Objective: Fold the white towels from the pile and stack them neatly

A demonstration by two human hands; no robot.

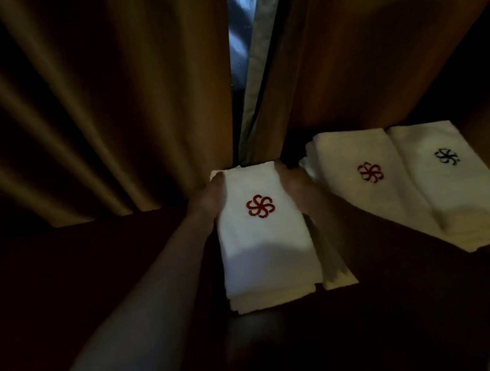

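Behind everything, brown curtains (79,99) hanging in deep folds, parted by a narrow gap (247,24) showing pale blue light. Below them, a dark bench (75,276), its surface hard to make out in the gloom.

On the right of the bench, two folded white towel stacks side by side and touching, long axes running from near the curtain toward the viewer and slanted to the right: the left stack (370,194) topped with a red pinwheel logo, the right stack (451,178) topped with a black one. Layered edges visible at the near ends; number of towels in each not countable.

At centre, a third folded white towel (264,236) with a red pinwheel logo, long axis running almost straight away from the viewer, far end against the curtain foot, near end toward the viewer. More white layers under it and a further edge peeking out at its right side; exact count unclear.

Left hand (207,199) gripping the far left edge of this centre towel, fingers curled over the corner. Right hand (294,188) holding the far right edge, largely in shadow, fingers barely readable.

Three logos in view: two red, one black.
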